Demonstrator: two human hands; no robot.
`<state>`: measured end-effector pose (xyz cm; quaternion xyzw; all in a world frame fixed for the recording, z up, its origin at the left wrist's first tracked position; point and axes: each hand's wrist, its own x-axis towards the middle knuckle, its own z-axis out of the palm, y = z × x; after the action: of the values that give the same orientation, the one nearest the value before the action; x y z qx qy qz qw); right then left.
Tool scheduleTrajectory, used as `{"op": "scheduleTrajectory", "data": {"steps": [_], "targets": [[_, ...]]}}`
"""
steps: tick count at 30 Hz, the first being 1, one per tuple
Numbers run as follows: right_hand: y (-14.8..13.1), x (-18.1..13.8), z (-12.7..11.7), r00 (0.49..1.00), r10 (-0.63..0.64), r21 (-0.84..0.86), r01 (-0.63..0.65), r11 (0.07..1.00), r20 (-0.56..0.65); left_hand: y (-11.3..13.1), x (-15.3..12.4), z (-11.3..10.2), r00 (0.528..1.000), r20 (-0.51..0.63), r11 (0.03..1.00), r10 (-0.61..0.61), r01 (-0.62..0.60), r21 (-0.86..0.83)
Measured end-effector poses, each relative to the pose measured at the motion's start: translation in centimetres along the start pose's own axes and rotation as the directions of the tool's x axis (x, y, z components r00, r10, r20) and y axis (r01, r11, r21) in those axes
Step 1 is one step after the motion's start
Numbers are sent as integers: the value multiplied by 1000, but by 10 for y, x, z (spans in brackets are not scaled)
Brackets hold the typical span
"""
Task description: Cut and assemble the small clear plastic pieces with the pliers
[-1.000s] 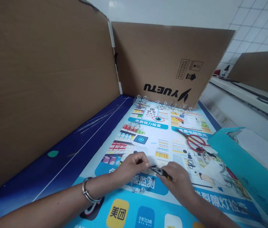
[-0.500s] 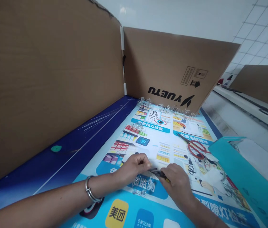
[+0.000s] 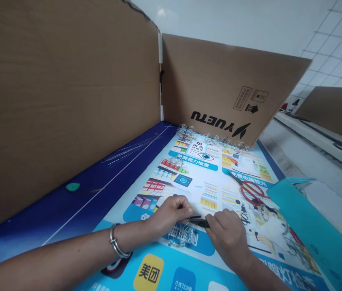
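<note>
My left hand (image 3: 175, 212), with a metal bangle at the wrist, has thumb and index finger pinched together on a piece of bent wire (image 3: 178, 236). Thin silvery loops of it show just below the fingers; the pinched part is hidden. My right hand (image 3: 228, 236) is wrapped round the handles of narrow-nosed pliers (image 3: 199, 222). Their dark jaws point left and reach the left fingertips, and look parted. Whether the jaws touch the wire I cannot tell.
Red-handled scissors (image 3: 251, 192) lie right of centre. A teal box (image 3: 316, 230) stands at the right. Small wire tangles (image 3: 213, 139) line the foot of a cardboard panel (image 3: 219, 81); another tangle (image 3: 177, 163) lies nearer. Tall cardboard (image 3: 68, 89) stands left. A green piece (image 3: 72, 186) lies beside it.
The right hand has turned slightly, and the pliers now lie flatter with their jaws looking wider apart. The wire loops have shifted a little left. The left hand stays in place.
</note>
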<state>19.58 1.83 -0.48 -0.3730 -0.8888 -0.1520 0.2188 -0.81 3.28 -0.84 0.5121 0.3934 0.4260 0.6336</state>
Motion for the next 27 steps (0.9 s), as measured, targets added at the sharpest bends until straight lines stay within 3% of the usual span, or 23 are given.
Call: {"op": "scheduleTrajectory", "data": {"steps": [7, 17, 21, 27], "targets": [[1, 6, -12, 984, -177, -183, 170, 968, -24, 1, 0, 0, 1000, -30, 1000, 3, -3, 30], [2, 11, -11, 980, -198, -201, 193, 960, -8, -1, 1, -1, 999, -40, 999, 14, -13, 37], [3, 8, -7, 989, -149, -129, 146, 981, -9, 0, 0, -1, 999, -34, 999, 4, -2, 45], [2, 8, 2, 992, 111, 170, -118, 978, 52, 4, 0, -4, 999, 32, 999, -10, 9, 34]]}}
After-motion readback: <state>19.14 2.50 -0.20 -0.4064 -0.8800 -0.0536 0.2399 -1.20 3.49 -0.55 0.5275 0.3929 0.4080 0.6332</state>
